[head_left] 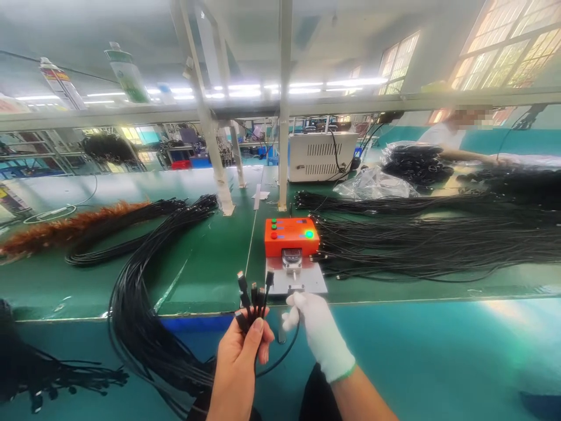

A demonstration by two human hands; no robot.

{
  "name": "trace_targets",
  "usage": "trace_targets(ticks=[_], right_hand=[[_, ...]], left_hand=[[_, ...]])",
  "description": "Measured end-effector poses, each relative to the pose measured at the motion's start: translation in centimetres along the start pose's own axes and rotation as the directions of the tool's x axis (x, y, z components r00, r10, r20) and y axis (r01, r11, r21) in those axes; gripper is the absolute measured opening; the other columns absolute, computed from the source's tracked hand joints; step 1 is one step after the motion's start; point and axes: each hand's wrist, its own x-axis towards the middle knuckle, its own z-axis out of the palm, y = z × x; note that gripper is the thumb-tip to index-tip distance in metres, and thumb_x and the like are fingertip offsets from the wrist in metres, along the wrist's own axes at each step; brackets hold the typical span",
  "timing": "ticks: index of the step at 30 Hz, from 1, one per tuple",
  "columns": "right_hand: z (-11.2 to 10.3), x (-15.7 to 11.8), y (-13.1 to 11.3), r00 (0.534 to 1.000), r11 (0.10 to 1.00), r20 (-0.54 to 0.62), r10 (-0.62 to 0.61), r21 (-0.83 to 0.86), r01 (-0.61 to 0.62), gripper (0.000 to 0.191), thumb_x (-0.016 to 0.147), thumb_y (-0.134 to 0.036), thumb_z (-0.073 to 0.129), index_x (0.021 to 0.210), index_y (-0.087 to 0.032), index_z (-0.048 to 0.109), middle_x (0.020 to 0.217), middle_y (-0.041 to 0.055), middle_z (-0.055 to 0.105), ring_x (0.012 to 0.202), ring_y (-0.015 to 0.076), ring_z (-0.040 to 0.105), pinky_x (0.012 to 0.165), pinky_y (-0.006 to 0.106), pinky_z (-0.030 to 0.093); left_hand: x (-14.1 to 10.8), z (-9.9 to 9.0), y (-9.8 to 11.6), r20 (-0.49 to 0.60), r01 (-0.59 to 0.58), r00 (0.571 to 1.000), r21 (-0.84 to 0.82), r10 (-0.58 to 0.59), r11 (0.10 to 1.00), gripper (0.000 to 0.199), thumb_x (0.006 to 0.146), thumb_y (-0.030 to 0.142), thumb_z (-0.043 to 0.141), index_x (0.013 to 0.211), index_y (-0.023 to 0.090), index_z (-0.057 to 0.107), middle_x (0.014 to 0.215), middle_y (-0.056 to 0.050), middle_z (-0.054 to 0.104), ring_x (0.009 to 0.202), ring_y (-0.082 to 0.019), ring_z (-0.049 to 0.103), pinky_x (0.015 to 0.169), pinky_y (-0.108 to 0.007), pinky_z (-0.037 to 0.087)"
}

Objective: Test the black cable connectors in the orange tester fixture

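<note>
Several black cables (pixel 254 295) stand upright in my bare left hand (pixel 245 351), their connector ends fanned out above the fingers. My right hand (pixel 318 333) wears a white glove and pinches the end of one black cable (pixel 287 352) at the front of a metal plate (pixel 315 279). That connector is mostly hidden by the fingertips. On the plate, behind my right hand, sits an orange box (pixel 291 235) with a lit green light and small buttons. A thick bundle of black cables (pixel 135 298) curves over the table edge to the left of my left hand.
Many black cables (pixel 421 240) lie across the green table (pixel 223 251) at the right. A grey vented box (pixel 322 155) and a plastic bag (pixel 374 184) are behind them. White posts (pixel 284 117) rise mid-table. A person (pixel 447 137) sits at the far right.
</note>
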Motion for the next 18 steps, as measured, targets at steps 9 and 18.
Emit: trace_targets(ticks=[9, 18], right_hand=[[-1.0, -3.2, -0.1, 0.97, 0.682, -0.1, -0.219, -0.727, 0.079, 0.027, 0.076, -0.038, 0.052, 0.085, -0.019, 0.068, 0.087, 0.0132, 0.072, 0.087, 0.0308, 0.063, 0.084, 0.045, 0.042], [1.7, -4.7, -4.1, 0.971, 0.926, -0.123, -0.205, -0.345, 0.152, 0.029, 0.084, -0.043, 0.052, 0.087, -0.019, 0.067, 0.091, 0.0047, 0.071, 0.083, 0.0221, 0.062, 0.076, 0.03, 0.046]], left_hand=[[-0.2, -0.3, -0.4, 0.1, -0.009, 0.995, 0.125, -0.004, 0.992, 0.02, 0.082, 0.035, 0.06, 0.08, 0.016, 0.063, 0.063, 0.0, 0.063, 0.046, -0.008, 0.043, 0.049, -0.021, 0.035], [-0.8, 0.3, -1.7, 0.098, 0.01, 0.995, 0.166, -0.026, 0.986, 0.025, 0.077, 0.04, 0.065, 0.082, 0.015, 0.067, 0.076, -0.006, 0.07, 0.066, -0.018, 0.063, 0.063, -0.026, 0.047]])
